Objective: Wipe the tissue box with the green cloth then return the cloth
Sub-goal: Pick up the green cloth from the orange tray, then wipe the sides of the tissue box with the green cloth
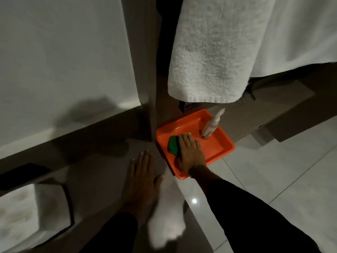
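Observation:
The green cloth (173, 145) lies folded in the orange tray (221, 149) on the floor. My right hand (190, 152) rests flat on the cloth's right part with its fingers stretched out, not curled around it. My left hand (139, 177) hovers flat and open over the brown wooden surface, holding nothing. At the bottom left stands the tissue box (20, 214), white in a dark holder, blurred and far from both hands.
A white spray bottle (209, 128) stands at the tray's far right corner. A white towel (209, 52) hangs above the tray. A foot in a white sock (166, 221) is below my left hand. Pale floor tiles (273, 170) spread to the right.

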Tool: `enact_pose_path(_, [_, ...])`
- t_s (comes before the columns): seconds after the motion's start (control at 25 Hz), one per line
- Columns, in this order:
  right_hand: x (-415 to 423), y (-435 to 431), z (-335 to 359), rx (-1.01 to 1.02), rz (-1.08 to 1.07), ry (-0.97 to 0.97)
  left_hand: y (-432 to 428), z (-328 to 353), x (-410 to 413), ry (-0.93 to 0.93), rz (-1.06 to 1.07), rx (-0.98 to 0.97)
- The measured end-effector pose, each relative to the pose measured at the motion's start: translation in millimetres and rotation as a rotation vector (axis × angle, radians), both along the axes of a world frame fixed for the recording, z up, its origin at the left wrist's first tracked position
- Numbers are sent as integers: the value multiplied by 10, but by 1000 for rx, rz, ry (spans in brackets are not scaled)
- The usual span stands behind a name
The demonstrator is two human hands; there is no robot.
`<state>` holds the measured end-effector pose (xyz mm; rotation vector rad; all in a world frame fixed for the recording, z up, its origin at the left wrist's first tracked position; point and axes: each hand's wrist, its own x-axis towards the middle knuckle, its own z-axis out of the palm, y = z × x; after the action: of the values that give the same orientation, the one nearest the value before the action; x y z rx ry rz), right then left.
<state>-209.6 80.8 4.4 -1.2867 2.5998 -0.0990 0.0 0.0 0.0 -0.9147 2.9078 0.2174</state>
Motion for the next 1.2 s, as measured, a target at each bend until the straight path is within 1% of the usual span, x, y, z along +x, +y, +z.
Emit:
enact_pose_path(0.08, [-102,-118,-167,33,43,15,-2,-77,-13,25,61,40])
enact_pose_path(0.12, [-127,-160,-231,53,55,10,-2,-109,-6,33,67,27])
enact_pose_path(0.2, [-142,-219,-350,30,50,2,0,-135,16,76,63,-5])
enact_pose_path(0.28, [-137,-242,-422,8,26,7,0,-120,1,76,58,-20])
enact_pose_path(0.4, [-143,-208,-323,16,48,22,-3,-114,23,32,44,-14])
enact_pose_path(0.48, [-86,-151,-87,-3,75,44,-15,39,33,-27,52,-5])
enact_pose_path(0.52, [-31,-108,84,-20,86,66,-6,184,67,-22,55,-10])
enact_pose_path(0.6, [131,-24,436,-94,97,113,9,535,195,65,47,-11])
enact_pose_path(0.68, [307,22,719,-150,94,94,3,836,368,222,14,6])
enact_pose_path(0.76, [641,-9,987,-198,146,75,-65,1124,687,340,25,43])
enact_pose_path(0.88, [1244,-166,1265,-287,241,15,-211,1440,1254,437,146,17])
enact_pose_path(1.0, [1878,-401,1413,-331,300,-25,-454,1522,2013,513,345,22])
enact_pose_path(1.12, [2529,-756,1549,-359,373,-69,-710,1340,2923,617,578,158])
enact_pose_path(1.2, [2876,-973,1604,-369,389,-99,-802,1178,3351,607,703,338])
